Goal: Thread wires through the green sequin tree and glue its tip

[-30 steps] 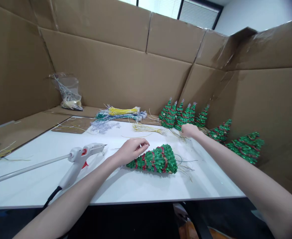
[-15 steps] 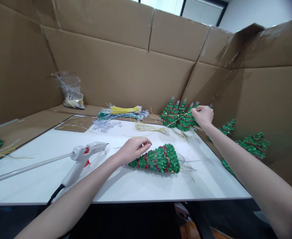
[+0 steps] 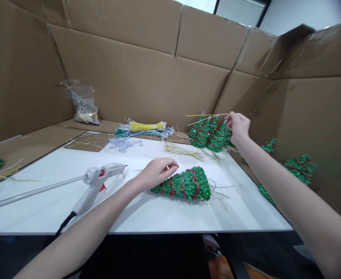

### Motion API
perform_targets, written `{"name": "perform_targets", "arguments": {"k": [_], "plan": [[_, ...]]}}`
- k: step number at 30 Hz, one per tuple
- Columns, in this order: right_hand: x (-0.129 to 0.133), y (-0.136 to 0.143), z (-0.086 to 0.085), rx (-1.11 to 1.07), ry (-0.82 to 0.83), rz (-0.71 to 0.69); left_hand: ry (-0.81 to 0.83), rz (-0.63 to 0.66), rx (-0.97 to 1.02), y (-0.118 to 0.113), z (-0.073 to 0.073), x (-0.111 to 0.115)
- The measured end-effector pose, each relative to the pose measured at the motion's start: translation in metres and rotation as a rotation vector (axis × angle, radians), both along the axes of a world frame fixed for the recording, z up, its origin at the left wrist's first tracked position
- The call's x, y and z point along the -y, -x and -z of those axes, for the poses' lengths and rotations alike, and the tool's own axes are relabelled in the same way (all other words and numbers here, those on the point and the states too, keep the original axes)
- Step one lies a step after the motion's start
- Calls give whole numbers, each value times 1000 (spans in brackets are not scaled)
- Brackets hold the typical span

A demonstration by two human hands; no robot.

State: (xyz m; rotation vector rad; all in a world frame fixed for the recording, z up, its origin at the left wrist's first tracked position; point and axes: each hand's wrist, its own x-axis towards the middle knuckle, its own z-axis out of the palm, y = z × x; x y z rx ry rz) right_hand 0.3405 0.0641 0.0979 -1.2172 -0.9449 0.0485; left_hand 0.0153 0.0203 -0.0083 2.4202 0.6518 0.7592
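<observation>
A small green Christmas tree [image 3: 187, 185] with red garlands lies on its side on the white tabletop. At its narrow end is my left hand [image 3: 158, 173], closed loosely round the tip, which its palm hides. Thin yellow and dark wires [image 3: 219, 193] stick out from the tree's wide base. My right hand [image 3: 240, 126] is raised at the back right, pinching yellow and white wires [image 3: 206, 115] that stretch leftward in the air. Below them a bundle of pale yellow wires [image 3: 183, 149] lies on the table.
A white glue gun [image 3: 93, 186] with a long glue stick lies at left. Several standing trees [image 3: 213, 135] are at the back right, others at both sides. Wire bundles [image 3: 144, 130], clear plastic pieces [image 3: 125, 145] and a plastic bag [image 3: 84, 106] sit by the cardboard wall [image 3: 129, 73].
My right hand has risen slightly, lifting the wires up off the pale yellow bundle so they hang level in the air. My left hand and the lying tree stay in place.
</observation>
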Motion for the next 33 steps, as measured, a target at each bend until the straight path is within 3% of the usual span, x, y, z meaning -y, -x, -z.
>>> {"name": "perform_targets", "arguments": {"k": [3, 9, 12, 17, 21, 27, 33], "plan": [[-7, 30, 18, 70, 104, -246, 6, 6, -10, -1, 0, 0], [-29, 90, 78, 268, 434, -582, -4, 24, -7, 0, -2, 1], [-32, 95, 94, 399, 559, -727, -1, 27, -7, 1, -2, 1], [-26, 74, 97, 690, 725, -841, 2, 32, 4, 2, -1, 2], [-22, 59, 97, 930, 787, -721, -5, 29, 8, 1, -2, 3], [-30, 45, 105, 1277, 878, -166, -10, 19, 4, 1, -3, 2], [-38, 27, 123, 1308, 982, -24, -13, 26, 6, 2, -5, 3]]}}
